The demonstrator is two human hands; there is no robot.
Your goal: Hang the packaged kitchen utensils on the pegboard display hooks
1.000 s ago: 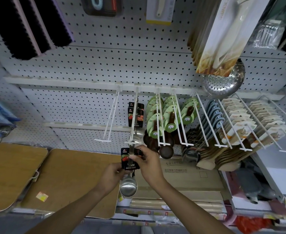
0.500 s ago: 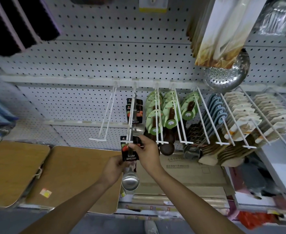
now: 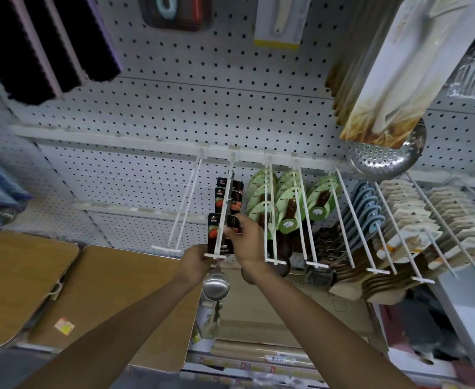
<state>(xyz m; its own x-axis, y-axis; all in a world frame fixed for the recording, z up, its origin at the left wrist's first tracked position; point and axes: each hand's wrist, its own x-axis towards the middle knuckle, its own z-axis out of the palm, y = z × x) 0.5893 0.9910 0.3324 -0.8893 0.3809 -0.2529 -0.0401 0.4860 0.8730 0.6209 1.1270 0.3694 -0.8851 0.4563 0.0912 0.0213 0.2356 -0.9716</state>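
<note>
A steel ladle (image 3: 215, 284) on a black packaging card (image 3: 213, 234) hangs at the front end of a white double-wire hook (image 3: 225, 209). My left hand (image 3: 195, 262) holds the card's lower left edge. My right hand (image 3: 244, 242) pinches the card's upper right part beside the hook. Two more black-carded ladles (image 3: 232, 192) hang further back on the same hook. The hook (image 3: 187, 203) to the left carries nothing.
To the right hang green-carded wooden spoons (image 3: 286, 203), blue-handled utensils (image 3: 368, 209) and wooden spatulas (image 3: 416, 220). A perforated steel skimmer (image 3: 385, 161) and tall boxes (image 3: 385, 60) hang above. Wooden cutting boards (image 3: 62, 287) and cardboard boxes (image 3: 272, 318) lie below.
Both hands have pushed the carded ladle up and back along the hook, so the card now sits behind the hook's front crossbar. The view has shifted slightly.
</note>
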